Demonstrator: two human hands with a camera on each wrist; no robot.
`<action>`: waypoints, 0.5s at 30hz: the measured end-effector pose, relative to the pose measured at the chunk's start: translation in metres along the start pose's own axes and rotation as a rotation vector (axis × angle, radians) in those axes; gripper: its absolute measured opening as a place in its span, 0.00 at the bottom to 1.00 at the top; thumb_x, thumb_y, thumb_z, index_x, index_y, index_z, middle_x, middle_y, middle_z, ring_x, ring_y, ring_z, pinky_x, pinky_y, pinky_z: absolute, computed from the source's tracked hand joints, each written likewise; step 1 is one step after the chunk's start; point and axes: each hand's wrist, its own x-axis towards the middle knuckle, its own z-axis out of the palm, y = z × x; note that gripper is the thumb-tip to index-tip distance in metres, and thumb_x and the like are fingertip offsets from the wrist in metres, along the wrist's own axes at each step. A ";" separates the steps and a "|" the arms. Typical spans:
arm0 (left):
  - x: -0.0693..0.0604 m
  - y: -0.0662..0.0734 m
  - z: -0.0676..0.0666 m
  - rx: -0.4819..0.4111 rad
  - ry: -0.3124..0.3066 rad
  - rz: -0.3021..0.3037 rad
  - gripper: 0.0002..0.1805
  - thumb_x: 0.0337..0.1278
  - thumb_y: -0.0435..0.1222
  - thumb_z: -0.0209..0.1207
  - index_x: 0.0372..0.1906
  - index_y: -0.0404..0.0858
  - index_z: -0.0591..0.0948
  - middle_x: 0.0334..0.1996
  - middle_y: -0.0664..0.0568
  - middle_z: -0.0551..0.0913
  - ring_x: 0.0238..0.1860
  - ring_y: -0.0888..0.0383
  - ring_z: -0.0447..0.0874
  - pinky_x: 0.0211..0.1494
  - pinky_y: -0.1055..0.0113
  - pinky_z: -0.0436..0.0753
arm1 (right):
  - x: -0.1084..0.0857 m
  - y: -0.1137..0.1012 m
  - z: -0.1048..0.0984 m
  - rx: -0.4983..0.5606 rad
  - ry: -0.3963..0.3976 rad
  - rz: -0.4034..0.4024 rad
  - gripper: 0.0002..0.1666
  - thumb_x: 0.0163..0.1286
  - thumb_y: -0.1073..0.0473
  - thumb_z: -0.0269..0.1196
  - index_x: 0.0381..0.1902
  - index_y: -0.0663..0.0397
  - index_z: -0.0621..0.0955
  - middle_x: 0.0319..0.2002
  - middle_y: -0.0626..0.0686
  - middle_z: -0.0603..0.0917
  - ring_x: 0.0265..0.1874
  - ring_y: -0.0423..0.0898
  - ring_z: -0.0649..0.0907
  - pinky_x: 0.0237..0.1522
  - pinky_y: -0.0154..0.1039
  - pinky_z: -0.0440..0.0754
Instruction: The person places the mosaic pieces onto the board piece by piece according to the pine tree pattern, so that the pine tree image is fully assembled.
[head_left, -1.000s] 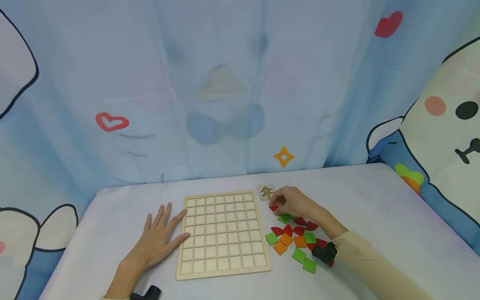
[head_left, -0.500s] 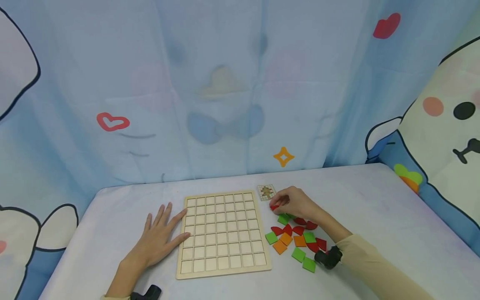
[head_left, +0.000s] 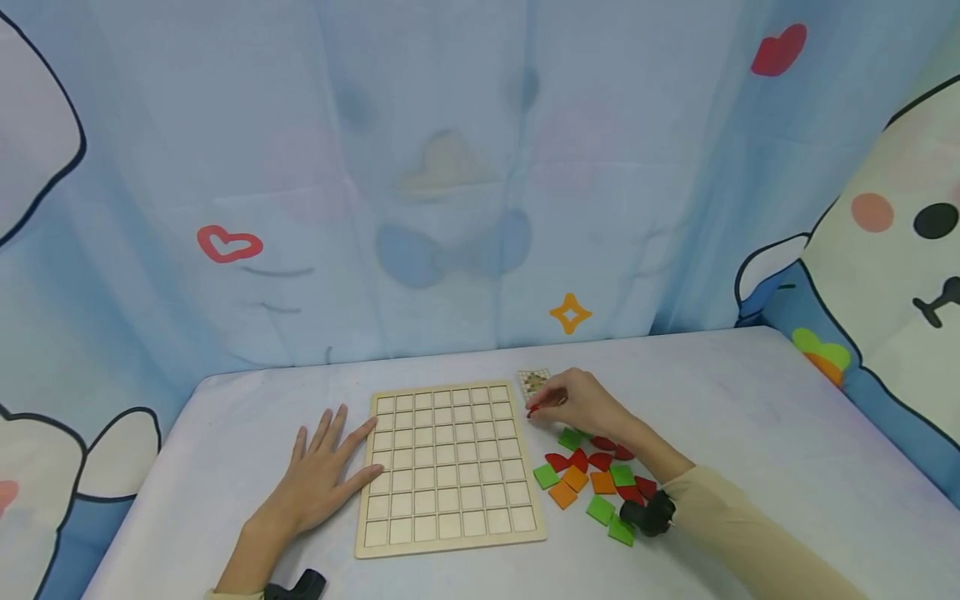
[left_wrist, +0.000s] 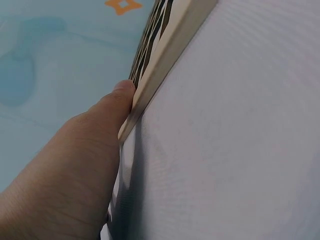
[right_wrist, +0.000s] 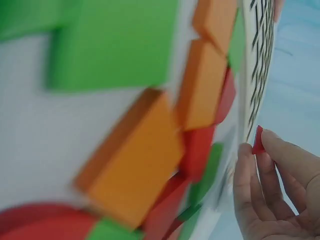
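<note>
Two bare hands are positioned over a white tabletop (head_left: pixel 712 392), one on each side of a pale wooden board (head_left: pixel 459 454) divided into a grid of square cells. The left hand (head_left: pixel 315 479) lies at the left edge of the board, palm down; its fingers are released and extended, grasping nothing, with the thumb and index fingertip touching the board's rim. In the left wrist view, the thumb rests against this edge. The right hand (head_left: pixel 588 404) is located beyond the upper right side of the board; its fingers pinch one small red piece (head_left: pixel 533 410) between thumb and index finger. This piece is held near the board's right rim, just below a small printed card (head_left: pixel 531 380). The hand partly covers the card, and the printed detail is too small to read. Contact between the held piece and the tabletop cannot be determined. Loose pieces lie to the right of the board, between it and the right sleeve (head_left: pixel 742 525): three orange tiles (head_left: pixel 602 482), several green tiles (head_left: pixel 546 476) and several red pieces with curved edges (head_left: pixel 601 461). Some of these lie against one another. A black wrist camera (head_left: pixel 648 512) on the right wrist partly hides the nearest pieces.
</note>
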 end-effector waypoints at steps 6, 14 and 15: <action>0.001 -0.004 -0.001 -0.009 -0.004 -0.004 0.39 0.72 0.61 0.56 0.82 0.51 0.65 0.82 0.32 0.51 0.82 0.31 0.44 0.77 0.26 0.39 | 0.024 -0.016 0.013 0.008 0.025 -0.054 0.03 0.65 0.66 0.74 0.37 0.59 0.92 0.36 0.49 0.90 0.35 0.43 0.86 0.40 0.34 0.85; 0.002 -0.007 0.002 -0.028 -0.017 0.003 0.40 0.72 0.61 0.56 0.82 0.52 0.65 0.83 0.33 0.50 0.83 0.32 0.42 0.77 0.26 0.39 | 0.058 -0.032 0.038 0.054 -0.009 -0.147 0.06 0.67 0.70 0.72 0.42 0.66 0.91 0.40 0.56 0.91 0.36 0.45 0.88 0.40 0.34 0.86; 0.002 -0.007 0.002 -0.028 -0.014 0.004 0.40 0.72 0.61 0.56 0.82 0.52 0.65 0.83 0.33 0.50 0.83 0.32 0.42 0.77 0.26 0.39 | 0.062 -0.034 0.042 0.051 -0.015 -0.150 0.06 0.67 0.70 0.72 0.42 0.65 0.90 0.40 0.56 0.91 0.35 0.44 0.88 0.39 0.34 0.86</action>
